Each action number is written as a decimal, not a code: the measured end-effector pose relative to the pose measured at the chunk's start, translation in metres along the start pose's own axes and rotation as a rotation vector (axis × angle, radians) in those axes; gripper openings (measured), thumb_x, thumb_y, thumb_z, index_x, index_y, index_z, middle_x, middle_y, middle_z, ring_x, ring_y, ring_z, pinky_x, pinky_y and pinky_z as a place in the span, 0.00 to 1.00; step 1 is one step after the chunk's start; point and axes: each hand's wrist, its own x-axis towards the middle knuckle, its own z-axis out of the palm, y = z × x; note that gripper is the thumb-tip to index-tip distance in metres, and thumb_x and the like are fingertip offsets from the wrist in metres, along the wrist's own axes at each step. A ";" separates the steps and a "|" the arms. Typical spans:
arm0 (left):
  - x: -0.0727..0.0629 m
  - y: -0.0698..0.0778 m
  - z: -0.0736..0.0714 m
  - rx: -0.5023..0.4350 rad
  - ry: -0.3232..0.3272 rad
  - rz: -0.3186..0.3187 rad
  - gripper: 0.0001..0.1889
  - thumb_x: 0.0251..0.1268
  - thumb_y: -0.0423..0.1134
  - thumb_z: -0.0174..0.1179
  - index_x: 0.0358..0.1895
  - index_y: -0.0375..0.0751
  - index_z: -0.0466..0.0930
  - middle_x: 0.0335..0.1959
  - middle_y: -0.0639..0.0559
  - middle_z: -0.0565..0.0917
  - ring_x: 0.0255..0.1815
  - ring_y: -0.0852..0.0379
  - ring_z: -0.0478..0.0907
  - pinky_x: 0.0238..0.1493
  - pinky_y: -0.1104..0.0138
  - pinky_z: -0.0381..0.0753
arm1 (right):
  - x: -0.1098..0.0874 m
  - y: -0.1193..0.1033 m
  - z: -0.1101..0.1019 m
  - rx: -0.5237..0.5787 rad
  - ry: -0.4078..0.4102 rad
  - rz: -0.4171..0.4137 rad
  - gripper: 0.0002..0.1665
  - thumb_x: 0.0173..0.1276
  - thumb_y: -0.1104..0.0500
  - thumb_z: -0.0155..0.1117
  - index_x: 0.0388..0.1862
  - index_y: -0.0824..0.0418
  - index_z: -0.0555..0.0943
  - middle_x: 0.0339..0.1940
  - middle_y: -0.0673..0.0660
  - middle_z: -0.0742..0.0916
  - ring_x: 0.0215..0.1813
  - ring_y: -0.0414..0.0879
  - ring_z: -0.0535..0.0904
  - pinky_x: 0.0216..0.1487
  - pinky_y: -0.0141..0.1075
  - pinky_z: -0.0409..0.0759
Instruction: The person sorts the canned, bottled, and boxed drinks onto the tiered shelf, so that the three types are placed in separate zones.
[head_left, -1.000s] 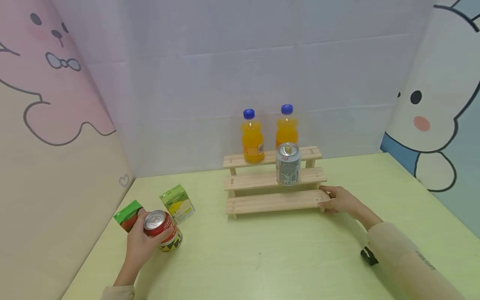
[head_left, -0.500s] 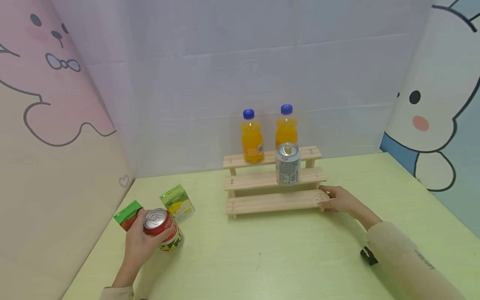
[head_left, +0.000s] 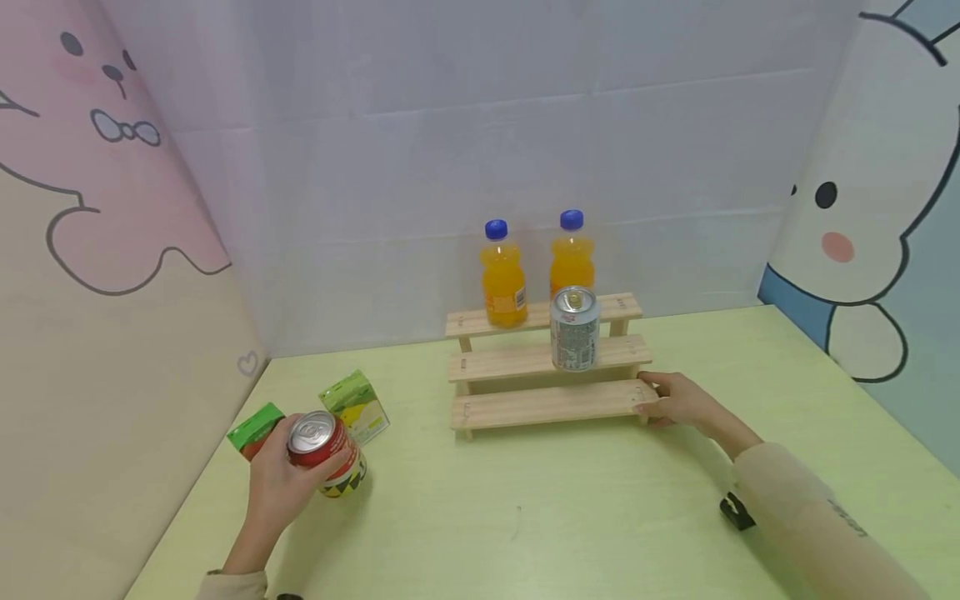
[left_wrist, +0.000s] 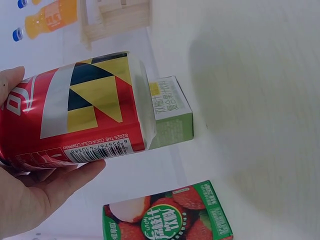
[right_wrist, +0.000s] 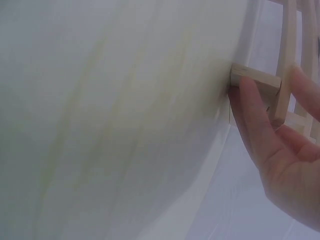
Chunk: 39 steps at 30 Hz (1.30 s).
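In the head view my left hand point(head_left: 276, 483) grips a red soda can point(head_left: 319, 451) around its side, at the table's left. The can has a yellow-and-black triangle pattern low down; in the left wrist view its base point(left_wrist: 141, 107) shows, held off the table. Close to that hand stand a juice carton with red fruit pictures point(left_wrist: 165, 216), partly hidden in the head view, and a green juice carton point(head_left: 357, 410). My right hand point(head_left: 678, 400) holds the right end of the lowest step of a three-step wooden rack point(head_left: 540, 406), its thumb on the plank and fingers against the leg point(right_wrist: 255, 77).
Two orange drink bottles point(head_left: 504, 285) with blue caps stand on the rack's top step. A silver can point(head_left: 575, 333) is on the middle step, before the right bottle. A small black clip-like object point(head_left: 737, 511) lies by the right sleeve. Printed curtains point(head_left: 480, 167) enclose the table.
The left hand has raised the red can slightly, covering more of the fruit carton. My right hand stays on the rack, which has not moved.
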 end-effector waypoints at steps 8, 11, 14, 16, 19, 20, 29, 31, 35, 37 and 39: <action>0.003 0.008 0.002 -0.031 -0.005 0.015 0.33 0.36 0.37 0.75 0.50 0.35 0.71 0.42 0.45 0.79 0.42 0.51 0.75 0.39 0.69 0.76 | 0.001 0.001 0.000 -0.006 0.010 0.004 0.42 0.63 0.66 0.59 0.66 0.80 0.48 0.54 0.81 0.69 0.45 0.56 0.77 0.39 0.43 0.81; 0.005 0.010 0.004 -0.037 0.002 0.025 0.33 0.34 0.36 0.76 0.49 0.34 0.71 0.42 0.46 0.79 0.41 0.54 0.74 0.37 0.80 0.71 | 0.001 0.001 0.000 -0.007 0.007 0.005 0.42 0.63 0.66 0.59 0.66 0.80 0.48 0.54 0.80 0.69 0.45 0.56 0.77 0.39 0.43 0.81; 0.007 0.014 0.005 -0.037 0.014 0.036 0.33 0.33 0.35 0.76 0.49 0.34 0.72 0.41 0.45 0.79 0.41 0.53 0.74 0.37 0.79 0.71 | 0.002 0.002 0.000 -0.009 0.005 0.008 0.42 0.63 0.66 0.59 0.66 0.80 0.47 0.54 0.81 0.69 0.45 0.57 0.78 0.39 0.43 0.81; 0.008 0.016 0.005 -0.029 0.015 0.044 0.34 0.32 0.35 0.76 0.49 0.33 0.71 0.41 0.44 0.79 0.41 0.52 0.75 0.37 0.72 0.74 | 0.002 0.002 0.000 -0.016 0.004 0.010 0.42 0.63 0.66 0.59 0.66 0.79 0.47 0.55 0.81 0.68 0.45 0.57 0.78 0.39 0.43 0.81; 0.011 0.020 0.005 -0.034 0.010 0.054 0.34 0.33 0.35 0.76 0.49 0.32 0.71 0.41 0.41 0.79 0.42 0.49 0.76 0.37 0.65 0.76 | 0.002 0.002 0.000 -0.015 0.008 0.021 0.42 0.63 0.65 0.59 0.67 0.79 0.48 0.56 0.81 0.68 0.46 0.57 0.77 0.39 0.42 0.81; 0.011 0.021 0.005 -0.037 0.007 0.058 0.34 0.33 0.34 0.76 0.50 0.32 0.71 0.41 0.41 0.79 0.42 0.48 0.76 0.37 0.65 0.76 | 0.002 0.002 0.000 -0.019 0.009 0.022 0.42 0.63 0.65 0.59 0.67 0.79 0.48 0.56 0.81 0.68 0.46 0.57 0.77 0.39 0.42 0.81; 0.019 0.033 0.005 -0.070 -0.003 0.091 0.33 0.34 0.33 0.75 0.49 0.32 0.72 0.41 0.44 0.80 0.40 0.58 0.73 0.36 0.82 0.70 | 0.000 -0.001 0.000 -0.009 0.006 0.015 0.42 0.63 0.66 0.59 0.66 0.79 0.47 0.56 0.82 0.66 0.46 0.58 0.77 0.39 0.43 0.81; 0.019 0.036 0.006 -0.074 -0.006 0.098 0.32 0.34 0.34 0.75 0.49 0.33 0.72 0.41 0.45 0.80 0.40 0.60 0.72 0.36 0.80 0.72 | 0.000 -0.002 0.001 -0.005 0.005 0.017 0.42 0.63 0.65 0.59 0.66 0.79 0.47 0.57 0.82 0.66 0.46 0.58 0.77 0.39 0.44 0.81; 0.021 0.041 0.010 -0.097 -0.011 0.102 0.32 0.33 0.34 0.75 0.48 0.34 0.73 0.39 0.46 0.81 0.38 0.59 0.74 0.34 0.75 0.76 | -0.001 -0.003 0.001 0.000 0.003 0.024 0.42 0.63 0.65 0.59 0.67 0.79 0.47 0.58 0.83 0.64 0.46 0.58 0.77 0.39 0.44 0.81; 0.022 0.043 0.012 -0.106 -0.019 0.093 0.32 0.34 0.33 0.75 0.49 0.34 0.72 0.39 0.45 0.81 0.39 0.56 0.76 0.34 0.72 0.77 | -0.001 -0.003 0.001 0.001 0.006 0.027 0.42 0.63 0.65 0.59 0.66 0.79 0.47 0.58 0.82 0.64 0.46 0.58 0.77 0.39 0.44 0.81; 0.023 0.045 0.013 -0.128 -0.025 0.093 0.32 0.34 0.33 0.75 0.49 0.34 0.72 0.40 0.43 0.81 0.40 0.51 0.77 0.41 0.67 0.75 | -0.001 -0.003 0.001 0.004 0.006 0.028 0.42 0.63 0.65 0.59 0.66 0.79 0.47 0.58 0.82 0.64 0.46 0.58 0.77 0.39 0.44 0.81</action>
